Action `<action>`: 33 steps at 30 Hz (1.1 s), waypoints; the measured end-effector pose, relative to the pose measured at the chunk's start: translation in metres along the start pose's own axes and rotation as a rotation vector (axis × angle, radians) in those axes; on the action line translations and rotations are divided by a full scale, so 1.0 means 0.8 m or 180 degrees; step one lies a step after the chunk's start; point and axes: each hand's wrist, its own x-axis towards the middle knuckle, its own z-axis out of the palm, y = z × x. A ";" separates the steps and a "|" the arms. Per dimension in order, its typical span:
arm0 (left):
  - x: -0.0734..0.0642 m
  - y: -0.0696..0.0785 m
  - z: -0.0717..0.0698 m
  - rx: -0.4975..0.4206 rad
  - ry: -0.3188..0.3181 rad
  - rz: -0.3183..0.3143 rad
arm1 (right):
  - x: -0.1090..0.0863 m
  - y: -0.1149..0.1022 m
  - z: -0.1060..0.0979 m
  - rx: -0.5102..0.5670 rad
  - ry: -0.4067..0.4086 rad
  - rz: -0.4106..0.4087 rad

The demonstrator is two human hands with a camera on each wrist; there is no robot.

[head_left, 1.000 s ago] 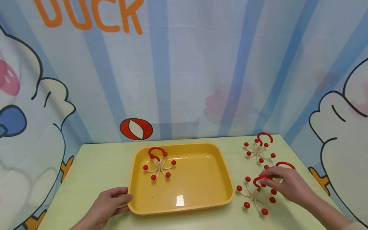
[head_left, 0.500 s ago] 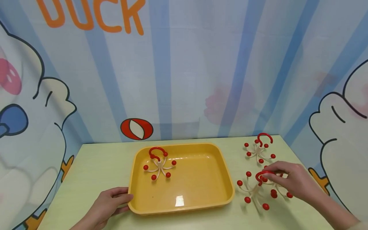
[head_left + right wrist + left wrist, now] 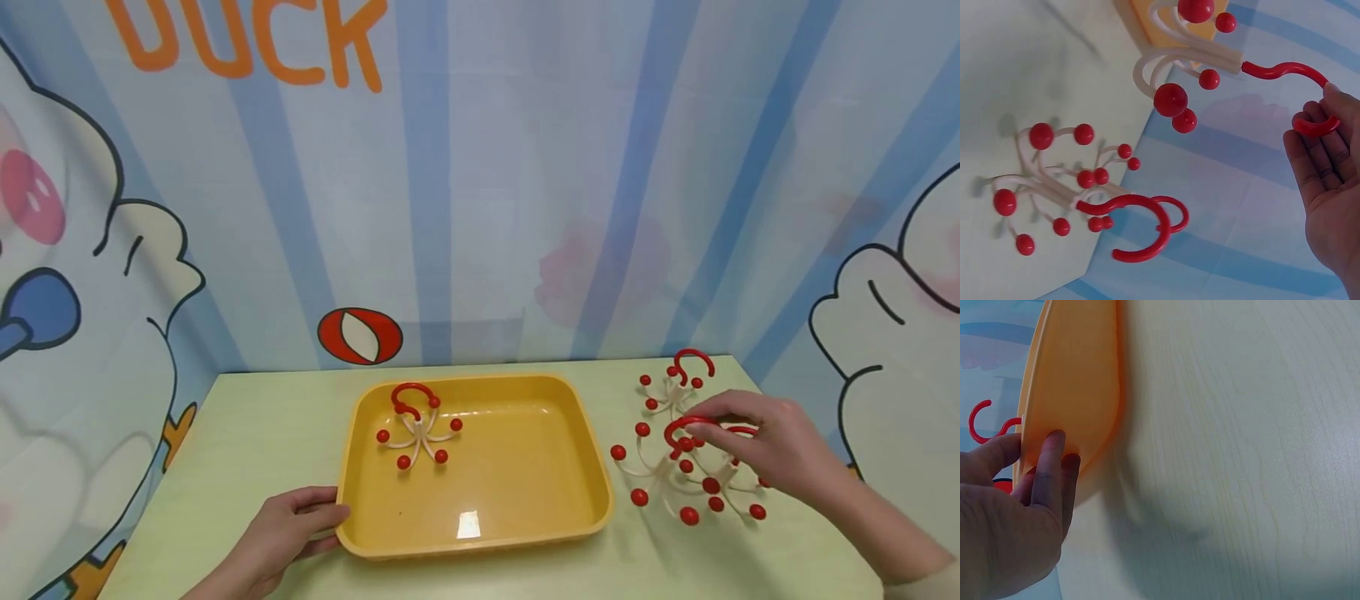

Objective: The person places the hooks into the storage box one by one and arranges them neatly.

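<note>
My right hand (image 3: pixel 780 442) pinches the red hook of a white multi-arm hanger (image 3: pixel 663 472) with red ball tips. In the right wrist view this hanger (image 3: pixel 1229 60) hangs tilted in the air from the fingers. Just behind and right of it, partly covered by the hand, is a second such hanger (image 3: pixel 726 475) on the table; a third hanger (image 3: pixel 672 393) stands farther back. Another hanger (image 3: pixel 417 429) stands in the yellow tray (image 3: pixel 517 475), near its left back corner. My left hand (image 3: pixel 288 529) grips the tray's left rim, thumb above and fingers against the outer wall.
The pale green table (image 3: pixel 262 442) extends left of the tray and in front of it. A striped blue curtain (image 3: pixel 480 192) with cartoon pictures rises behind the table and at both sides.
My right hand has lifted the hanger by its hook, up off the table and slightly back. The left hand keeps its hold on the tray, which stays put.
</note>
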 end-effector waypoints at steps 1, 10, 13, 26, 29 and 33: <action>0.000 0.000 0.000 0.0003 0.0007 0.0001 | 0.003 -0.003 -0.001 0.0003 -0.0007 0.0002; 0.000 0.001 0.001 0.0000 0.0020 0.0021 | 0.034 -0.031 -0.004 -0.0023 0.0013 -0.0158; 0.001 0.001 0.001 -0.0013 0.0028 0.0011 | 0.042 -0.039 0.000 0.0051 -0.0024 -0.0242; 0.000 -0.001 0.001 -0.0065 0.0055 0.0025 | 0.079 -0.053 0.029 0.0528 0.0006 -0.0835; 0.001 -0.002 0.001 -0.0064 0.0049 0.0034 | 0.086 -0.057 0.035 0.0592 -0.0045 -0.0823; 0.001 -0.003 0.001 -0.0070 0.0052 0.0050 | 0.094 -0.065 0.043 0.0563 -0.0082 -0.0764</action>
